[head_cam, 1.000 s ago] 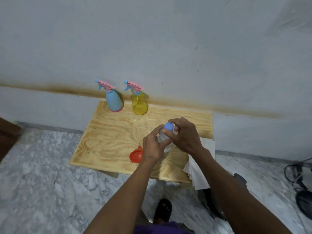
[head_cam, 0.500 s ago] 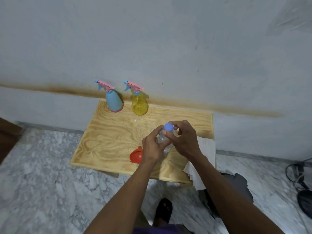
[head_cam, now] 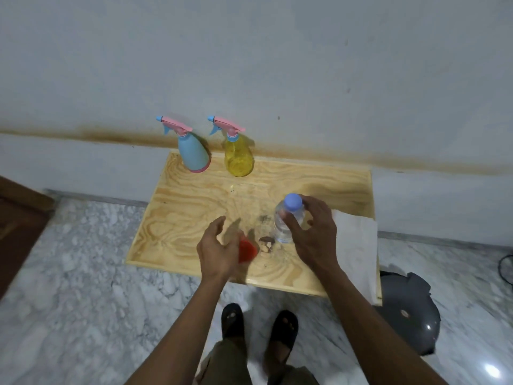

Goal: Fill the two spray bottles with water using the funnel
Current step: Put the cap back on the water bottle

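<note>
A blue spray bottle (head_cam: 193, 154) and a yellow spray bottle (head_cam: 238, 157), both with pink trigger heads on, stand at the back of the plywood table (head_cam: 194, 204). A clear water bottle (head_cam: 286, 223) with its blue cap on stands upright near the table's front. My right hand (head_cam: 311, 234) curls round it, thumb on its front and fingers behind. My left hand (head_cam: 216, 245) hovers open just left of the red funnel (head_cam: 247, 250), which lies on the table and is partly hidden by that hand.
A white paper towel (head_cam: 356, 245) hangs over the table's right front corner. A grey object (head_cam: 410, 309) lies on the marble floor to the right. My sandalled feet (head_cam: 261, 326) stand below the table's front edge. The wall runs right behind the table.
My left hand has let go of the water bottle and moved left to the funnel. My right hand has slid from the cap to the bottle's side.
</note>
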`<state>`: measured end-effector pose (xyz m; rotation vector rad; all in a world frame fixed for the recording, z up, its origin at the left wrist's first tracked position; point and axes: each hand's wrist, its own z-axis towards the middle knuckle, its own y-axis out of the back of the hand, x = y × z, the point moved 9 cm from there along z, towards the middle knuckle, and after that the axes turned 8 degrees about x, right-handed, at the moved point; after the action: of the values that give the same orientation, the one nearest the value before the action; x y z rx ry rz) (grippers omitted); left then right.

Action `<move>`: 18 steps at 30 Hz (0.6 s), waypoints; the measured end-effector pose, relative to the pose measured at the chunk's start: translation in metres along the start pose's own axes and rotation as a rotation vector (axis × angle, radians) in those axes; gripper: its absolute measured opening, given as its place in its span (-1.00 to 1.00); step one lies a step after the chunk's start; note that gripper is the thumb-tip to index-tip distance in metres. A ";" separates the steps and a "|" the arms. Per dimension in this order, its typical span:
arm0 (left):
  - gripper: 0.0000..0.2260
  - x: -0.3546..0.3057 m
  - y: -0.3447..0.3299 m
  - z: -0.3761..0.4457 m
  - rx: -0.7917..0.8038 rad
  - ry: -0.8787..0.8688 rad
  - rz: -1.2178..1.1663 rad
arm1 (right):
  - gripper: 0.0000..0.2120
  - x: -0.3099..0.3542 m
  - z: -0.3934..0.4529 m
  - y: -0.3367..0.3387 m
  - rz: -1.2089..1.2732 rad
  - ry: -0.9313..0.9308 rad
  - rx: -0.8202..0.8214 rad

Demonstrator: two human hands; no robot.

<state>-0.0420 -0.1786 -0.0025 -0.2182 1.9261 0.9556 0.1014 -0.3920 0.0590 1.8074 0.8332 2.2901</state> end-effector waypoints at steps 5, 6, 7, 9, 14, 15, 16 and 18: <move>-0.48 0.038 -0.002 0.005 0.112 0.190 0.024 | -0.63 -0.006 -0.004 -0.007 0.060 -0.032 -0.054; -0.45 0.042 -0.007 0.005 0.130 0.222 0.019 | -0.63 -0.009 -0.005 -0.008 0.066 -0.042 -0.060; -0.41 0.045 -0.012 0.006 0.152 0.270 0.027 | -0.62 -0.012 -0.005 -0.009 0.064 -0.049 -0.063; -0.35 0.052 -0.024 0.011 0.214 0.368 0.089 | -0.60 -0.016 -0.006 -0.010 0.049 -0.054 -0.068; -0.20 0.050 -0.040 0.029 0.375 0.504 0.238 | -0.58 -0.013 -0.007 -0.011 0.048 -0.058 -0.075; -0.16 0.049 -0.042 0.030 0.417 0.515 0.266 | -0.57 -0.013 -0.007 -0.011 0.047 -0.060 -0.074; -0.16 0.049 -0.043 0.030 0.441 0.532 0.265 | -0.58 -0.014 -0.007 -0.012 0.045 -0.062 -0.074; -0.23 0.053 -0.043 0.026 0.447 0.564 0.212 | -0.59 -0.014 -0.007 -0.012 0.047 -0.067 -0.080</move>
<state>-0.0311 -0.1778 -0.0752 -0.0173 2.6705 0.6019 0.0956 -0.3903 0.0406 1.8766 0.6864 2.2425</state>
